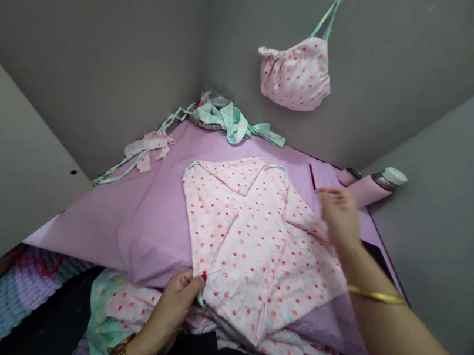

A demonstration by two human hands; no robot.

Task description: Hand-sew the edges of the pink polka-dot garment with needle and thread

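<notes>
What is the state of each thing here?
Dotted cloth: spread, partly folded
Pouch: gathered, hanging
Bottle: capped
Pot: open or closed, unclear
Red stick: lying down
Green ribbons: bunched up
Purple sheet: spread, slightly wrinkled
Left hand: pinching dotted cloth
Right hand: blurred, grip unclear

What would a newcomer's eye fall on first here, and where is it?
Probably the pale pink, red-dotted cloth spread mid-picture over lilac fabric, its lower-left edge pinched by the bare left hand. Then the gathered, red-dotted pink pouch hanging high up by mint-green fabric straps before the grey wall.
</notes>
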